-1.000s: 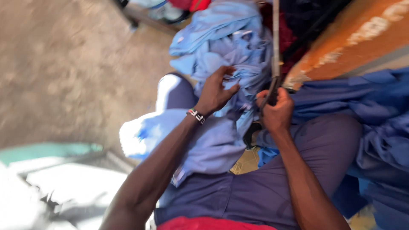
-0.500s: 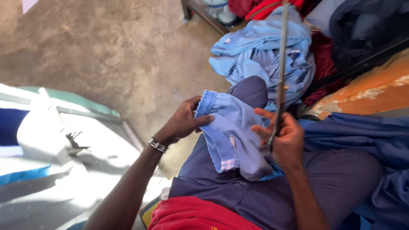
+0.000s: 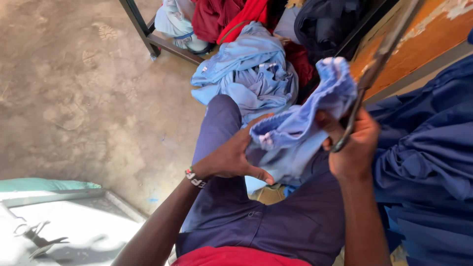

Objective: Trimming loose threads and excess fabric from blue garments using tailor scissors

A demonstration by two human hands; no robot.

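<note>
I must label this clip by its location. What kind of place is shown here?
Probably a small tailoring or garment workshop. The left hand and the right hand, which also holds scissors, grip a light blue garment. More clothes are piled on a bare concrete floor.

The scissors (image 3: 379, 64) are cut off by the top edge. The left hand's (image 3: 231, 157) fingertips are hidden behind the light-blue cloth (image 3: 305, 123). The dark-blue garment (image 3: 428, 162) is cropped at right.
</note>
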